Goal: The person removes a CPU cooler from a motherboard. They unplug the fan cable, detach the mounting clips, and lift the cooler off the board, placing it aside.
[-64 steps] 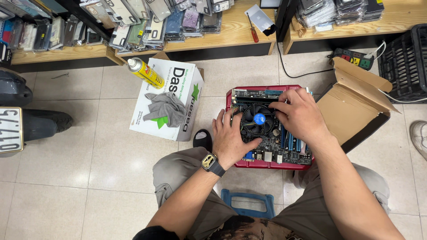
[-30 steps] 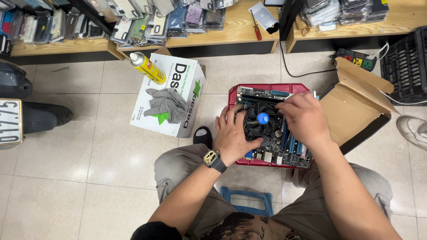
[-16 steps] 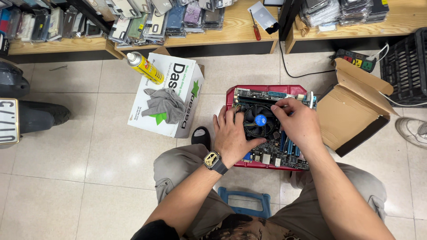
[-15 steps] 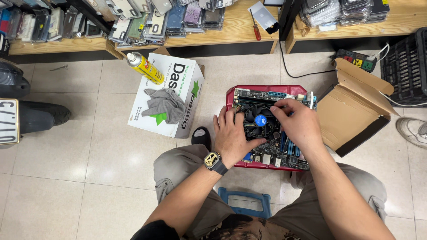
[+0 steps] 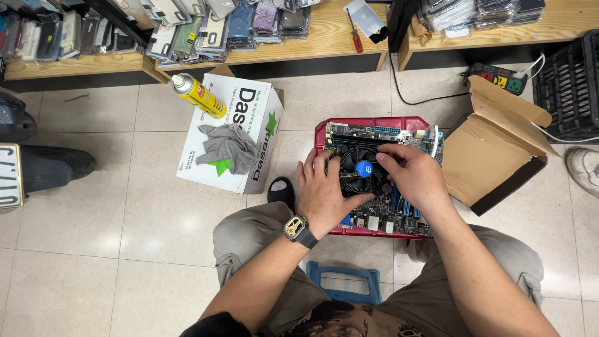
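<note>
A computer motherboard lies on a red plastic stool in front of me. On it sits a round black cooler fan with a blue centre. My left hand rests flat on the board at the fan's left edge, fingers spread around it. My right hand lies over the fan's right side, its fingertips pinching at the fan's upper right rim. A watch sits on my left wrist.
A white cardboard box left of the stool carries a grey cloth and a yellow spray can. An open brown carton lies to the right. Wooden shelves, a power strip and a black crate line the back.
My right hand has shifted slightly along the fan's upper right rim. My left hand has stayed on the board beside the fan.
</note>
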